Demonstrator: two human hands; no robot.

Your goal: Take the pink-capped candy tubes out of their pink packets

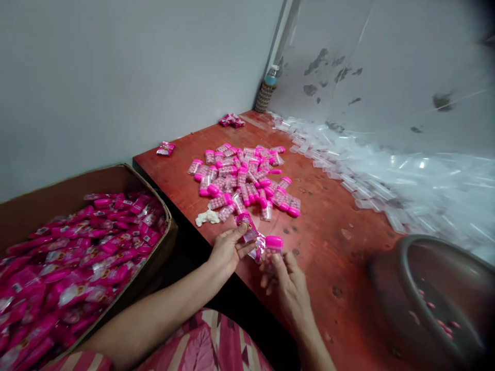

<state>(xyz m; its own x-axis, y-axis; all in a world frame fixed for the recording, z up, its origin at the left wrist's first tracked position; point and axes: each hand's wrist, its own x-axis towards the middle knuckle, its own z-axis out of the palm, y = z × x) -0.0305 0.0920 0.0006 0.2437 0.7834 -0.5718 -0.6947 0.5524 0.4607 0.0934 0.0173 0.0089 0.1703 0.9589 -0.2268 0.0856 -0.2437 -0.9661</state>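
My left hand (229, 247) pinches a shiny pink printed wrapper (249, 232) near the table's front edge. Close beside it, my right hand (288, 286) grips a small clear container with a bright pink cap (274, 243); pink balls show through its side. The wrapper's lower end is right next to the container, and I cannot tell whether they touch. Beyond my hands lies a heap of similar pink-capped containers (242, 178), filled with pink balls. A crumpled white scrap (208, 217) sits at the near left of that heap.
At left stands a cardboard box (170, 219) full of pink wrapped packs (88, 252). Clear empty containers (386, 175) pile along the right wall. A dark bowl (406, 278) with a few pink pieces stands front right. Wrappers (165, 149) and a bottle (271, 75) in a woven holder are farther back.
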